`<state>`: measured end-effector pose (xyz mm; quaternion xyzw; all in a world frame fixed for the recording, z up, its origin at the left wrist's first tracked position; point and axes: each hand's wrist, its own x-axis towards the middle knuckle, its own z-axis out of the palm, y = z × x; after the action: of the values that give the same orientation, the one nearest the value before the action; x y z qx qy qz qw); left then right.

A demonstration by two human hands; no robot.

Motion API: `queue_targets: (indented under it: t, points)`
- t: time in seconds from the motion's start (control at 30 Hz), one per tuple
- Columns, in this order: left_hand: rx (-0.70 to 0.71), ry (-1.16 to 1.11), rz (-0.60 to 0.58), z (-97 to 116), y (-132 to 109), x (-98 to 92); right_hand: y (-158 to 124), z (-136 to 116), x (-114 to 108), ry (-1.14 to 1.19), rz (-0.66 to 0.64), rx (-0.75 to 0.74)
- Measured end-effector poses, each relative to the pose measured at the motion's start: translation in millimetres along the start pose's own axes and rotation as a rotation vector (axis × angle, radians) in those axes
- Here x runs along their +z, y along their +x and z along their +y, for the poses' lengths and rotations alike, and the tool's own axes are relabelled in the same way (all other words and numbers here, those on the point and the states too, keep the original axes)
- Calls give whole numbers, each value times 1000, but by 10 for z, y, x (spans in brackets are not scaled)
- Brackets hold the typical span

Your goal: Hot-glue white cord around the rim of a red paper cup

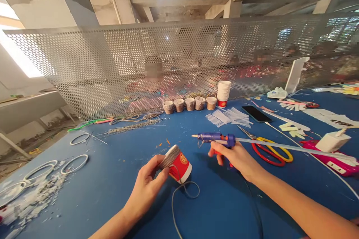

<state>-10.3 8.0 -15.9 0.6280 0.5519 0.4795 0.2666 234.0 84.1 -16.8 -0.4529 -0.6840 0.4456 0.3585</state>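
Note:
My left hand (147, 183) grips a red paper cup (179, 165) lying on its side; grey cord is wound round the cup's bottom end, and a loose loop of the cord (185, 194) trails onto the blue table. My right hand (234, 157) is closed round the handle of a blue hot glue gun (214, 138). Its nozzle points left, just above and to the right of the cup, apart from it. A long clear glue stick (280, 145) sticks out of the gun's back to the right.
Red and yellow scissors (270, 151) lie right of my right hand. Behind are paper strips (230, 117), a phone (256, 114), a row of cord-wrapped cups (190, 103), a cup stack (223, 93) and a perforated metal screen (179, 59). White rings (74, 163) lie left.

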Motion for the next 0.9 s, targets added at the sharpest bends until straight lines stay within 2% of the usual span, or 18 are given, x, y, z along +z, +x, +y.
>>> queue_targets:
  t: [0.1, 0.17, 0.23, 0.37, 0.47, 0.53, 0.6, 0.67, 0.73, 0.8, 0.9]
  points:
    - [4, 12, -3, -7, 3, 3, 183, 163, -12, -409, 207, -38]
    - [7, 30, -7, -6, 6, 8, 280, 249, 3, -634, 282, -47]
    - [7, 36, -15, 4, 8, 15, 342, 290, 9, -708, 286, -31]
    - [-13, 20, -43, 45, 5, 25, 324, 225, -81, -704, 197, -4]
    - [-37, 30, -34, 65, -1, 25, 166, 125, -236, -711, 133, -10]
    - [-63, 27, -28, 73, -4, 26, -2, 70, -331, -835, 130, 37]
    - [-89, 20, -30, 85, -6, 33, -192, 12, -368, -957, 217, 37]
    - [-108, 12, -34, 104, -8, 48, -356, -71, -310, -945, 227, -87]
    - [-110, 6, -41, 128, -15, 66, -447, -181, -153, -796, 134, -298]
    - [-88, 7, -48, 146, -27, 82, -443, -288, 70, -652, 16, -452]
    - [-40, 41, -56, 147, -48, 94, -320, -379, 399, -612, -5, -588]
